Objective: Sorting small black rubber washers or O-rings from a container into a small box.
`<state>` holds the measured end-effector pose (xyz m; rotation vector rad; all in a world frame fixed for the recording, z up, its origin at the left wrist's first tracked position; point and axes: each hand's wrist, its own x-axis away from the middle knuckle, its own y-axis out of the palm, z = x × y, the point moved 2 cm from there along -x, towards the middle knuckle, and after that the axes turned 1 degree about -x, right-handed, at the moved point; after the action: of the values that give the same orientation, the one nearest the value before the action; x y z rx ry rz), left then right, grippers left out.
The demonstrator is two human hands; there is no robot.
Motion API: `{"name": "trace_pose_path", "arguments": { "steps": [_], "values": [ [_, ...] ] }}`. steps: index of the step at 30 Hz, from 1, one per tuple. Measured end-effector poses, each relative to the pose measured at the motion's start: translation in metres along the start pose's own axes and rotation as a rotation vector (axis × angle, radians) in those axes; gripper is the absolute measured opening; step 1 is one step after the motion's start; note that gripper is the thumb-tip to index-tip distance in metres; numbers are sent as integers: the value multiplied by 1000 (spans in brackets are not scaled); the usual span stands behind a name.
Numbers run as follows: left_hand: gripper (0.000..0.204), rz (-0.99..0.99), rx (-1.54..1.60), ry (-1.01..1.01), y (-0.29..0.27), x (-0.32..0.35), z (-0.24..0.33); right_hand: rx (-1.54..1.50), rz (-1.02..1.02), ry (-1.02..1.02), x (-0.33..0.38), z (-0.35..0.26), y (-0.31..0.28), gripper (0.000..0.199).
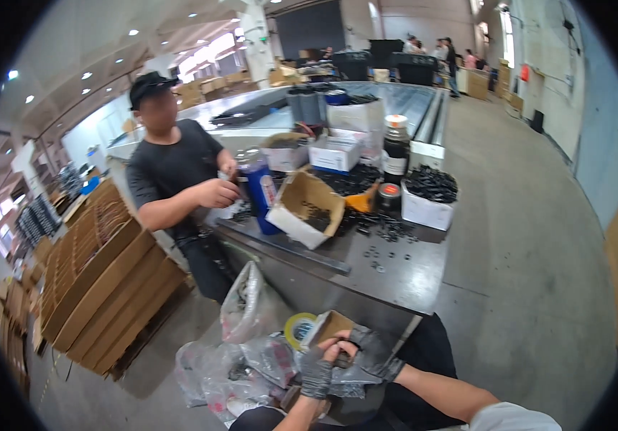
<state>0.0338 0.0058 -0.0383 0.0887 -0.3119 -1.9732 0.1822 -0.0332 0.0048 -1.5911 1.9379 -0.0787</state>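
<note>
Below the table's near edge, my left hand (317, 370) and my right hand (370, 352) meet in front of me, both in grey fingerless gloves. Their bare fingertips are pinched close together. Whatever lies between them is too small or hidden to make out. Just beyond the fingers is a small open cardboard box (329, 325), partly covered by my hands. A roll of yellow tape (300, 329) sits against its left side. Clear plastic bags (233, 377) with things inside lie to the left of my left hand.
The dark table (402, 276) carries loose small black parts (388, 228), a tilted carton (307, 208), a white box of black parts (430, 194), a blue bottle (259, 194) and a dark jar (396, 151). A co-worker (176, 158) stands at the left. Stacked cardboard (108, 287) is behind.
</note>
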Motion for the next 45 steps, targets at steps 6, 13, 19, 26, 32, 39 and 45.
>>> {"name": "trace_pose_path", "arguments": {
  "steps": [6, 13, 19, 26, 32, 39, 45],
  "values": [
    [31, 4, 162, 34, 25, 6, 13, -119, -156, 62, -4, -28, -34, 25],
    [29, -87, 453, -75, 32, 15, 22, 106, -126, -69, -5, -46, -51, 25],
    [27, -52, 313, 1, 32, 17, 37, 262, -166, -261, -18, -72, -80, 22],
    [27, 13, 243, 51, 16, -3, 23, 540, 96, -69, -98, -9, -190, 18],
    [27, 15, 161, 39, 12, -2, 22, 618, -124, -45, -140, 10, -175, 28],
    [28, 15, 104, 10, 11, 3, 23, 629, -226, -68, -150, 32, -161, 27],
    [27, -10, 135, -19, 12, 5, 26, 726, -121, -175, -126, 35, -158, 19]
  ]
}}
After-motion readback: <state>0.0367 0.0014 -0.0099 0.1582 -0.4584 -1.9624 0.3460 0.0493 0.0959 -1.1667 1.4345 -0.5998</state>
